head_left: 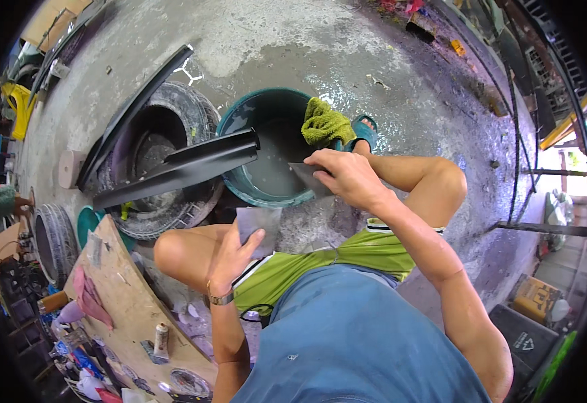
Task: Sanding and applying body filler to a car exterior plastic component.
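My left hand [231,257] is closed on a grey sandpaper sheet [261,221], its thumb lying over the front, just above my left thigh. Over the near right rim of a teal bucket [285,203], my right hand [352,178] pinches a darker grey piece of sandpaper [303,174] that points down toward the cloudy water. The two hands are apart. A green cloth [324,122] hangs on the bucket's right rim. One long black plastic trim panel [192,169] reaches from the tyre to over the bucket's left side.
A dusty tyre [205,121] lies left of the bucket, with another black strip [132,111] leaning across it. At lower left, a wooden board [139,295] carries a pink cloth [89,295] and a small tube [162,340]. A second tyre [53,245] stands farther left. Wet concrete floor [293,40] stretches ahead.
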`<state>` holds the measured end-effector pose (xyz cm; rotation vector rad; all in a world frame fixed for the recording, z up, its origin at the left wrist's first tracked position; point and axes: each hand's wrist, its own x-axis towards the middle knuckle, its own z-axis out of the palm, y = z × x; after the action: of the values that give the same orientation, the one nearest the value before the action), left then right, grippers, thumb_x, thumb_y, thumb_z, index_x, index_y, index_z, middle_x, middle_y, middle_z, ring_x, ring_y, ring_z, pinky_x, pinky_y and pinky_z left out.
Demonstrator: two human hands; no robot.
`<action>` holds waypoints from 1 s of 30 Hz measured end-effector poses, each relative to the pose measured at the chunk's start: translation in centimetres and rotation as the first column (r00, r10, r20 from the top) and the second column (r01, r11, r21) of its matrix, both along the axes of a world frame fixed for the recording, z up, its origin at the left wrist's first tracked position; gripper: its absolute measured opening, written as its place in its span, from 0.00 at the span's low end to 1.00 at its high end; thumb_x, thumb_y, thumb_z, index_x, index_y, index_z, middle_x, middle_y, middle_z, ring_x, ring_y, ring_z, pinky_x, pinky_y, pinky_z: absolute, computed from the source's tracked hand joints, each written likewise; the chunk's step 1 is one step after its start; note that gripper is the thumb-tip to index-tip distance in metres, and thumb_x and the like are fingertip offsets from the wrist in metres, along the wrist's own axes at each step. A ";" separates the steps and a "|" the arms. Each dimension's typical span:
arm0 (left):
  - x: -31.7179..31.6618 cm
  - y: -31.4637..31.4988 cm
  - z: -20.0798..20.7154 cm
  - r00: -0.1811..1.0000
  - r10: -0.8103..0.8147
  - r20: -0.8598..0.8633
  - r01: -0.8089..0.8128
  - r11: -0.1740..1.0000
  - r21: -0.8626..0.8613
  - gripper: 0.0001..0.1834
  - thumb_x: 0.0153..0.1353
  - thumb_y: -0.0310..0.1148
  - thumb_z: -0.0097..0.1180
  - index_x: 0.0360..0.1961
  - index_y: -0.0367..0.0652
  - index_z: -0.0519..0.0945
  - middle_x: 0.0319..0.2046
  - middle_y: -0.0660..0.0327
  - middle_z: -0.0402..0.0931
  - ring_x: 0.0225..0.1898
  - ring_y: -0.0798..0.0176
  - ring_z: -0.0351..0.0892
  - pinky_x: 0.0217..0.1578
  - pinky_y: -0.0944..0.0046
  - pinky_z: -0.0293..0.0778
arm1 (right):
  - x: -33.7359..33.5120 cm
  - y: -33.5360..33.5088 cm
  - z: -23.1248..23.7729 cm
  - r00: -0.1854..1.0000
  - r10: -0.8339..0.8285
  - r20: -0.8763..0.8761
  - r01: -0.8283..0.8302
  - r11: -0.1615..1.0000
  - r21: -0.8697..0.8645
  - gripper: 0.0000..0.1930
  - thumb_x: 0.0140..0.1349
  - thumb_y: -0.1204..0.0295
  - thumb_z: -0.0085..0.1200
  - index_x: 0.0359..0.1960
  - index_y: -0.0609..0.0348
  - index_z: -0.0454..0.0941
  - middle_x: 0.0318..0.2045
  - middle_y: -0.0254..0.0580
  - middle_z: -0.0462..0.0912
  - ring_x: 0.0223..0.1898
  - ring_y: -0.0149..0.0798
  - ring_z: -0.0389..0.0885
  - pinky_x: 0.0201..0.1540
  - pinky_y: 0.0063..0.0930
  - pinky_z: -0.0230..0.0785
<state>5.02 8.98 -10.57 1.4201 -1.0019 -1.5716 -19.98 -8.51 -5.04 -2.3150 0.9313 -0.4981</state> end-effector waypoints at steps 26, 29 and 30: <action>3.9 20.6 7.3 -0.349 0.847 -0.401 -0.930 -0.258 0.263 0.37 0.71 0.45 0.51 0.75 0.51 0.52 0.67 0.62 0.62 0.63 0.58 0.67 0.58 0.57 0.70 | 13.3 2.4 6.8 0.936 0.161 0.314 -0.340 0.642 0.687 0.12 0.57 0.72 0.60 0.41 0.58 0.72 0.36 0.30 0.71 0.40 0.25 0.69 0.46 0.18 0.61; 9.2 29.6 5.3 -0.405 0.859 -0.313 -0.865 -0.471 -0.174 0.40 0.71 0.54 0.49 0.73 0.47 0.48 0.65 0.58 0.62 0.54 0.60 0.75 0.32 0.61 0.78 | 21.5 9.0 6.4 0.898 -0.031 0.438 -0.389 0.409 0.826 0.10 0.62 0.74 0.59 0.43 0.59 0.75 0.36 0.30 0.76 0.38 0.25 0.73 0.43 0.20 0.67; 9.3 29.6 6.5 -0.468 0.839 -0.278 -0.793 -0.537 -0.288 0.33 0.71 0.50 0.50 0.69 0.47 0.54 0.59 0.58 0.69 0.45 0.62 0.78 0.29 0.65 0.78 | 23.2 11.0 6.3 0.900 0.030 0.434 -0.421 0.308 0.853 0.11 0.63 0.75 0.58 0.47 0.59 0.76 0.38 0.31 0.78 0.40 0.25 0.75 0.45 0.22 0.69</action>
<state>14.28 38.56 -4.05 1.2096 0.3115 0.3164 3.23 2.49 1.25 -1.1460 0.4448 -0.1177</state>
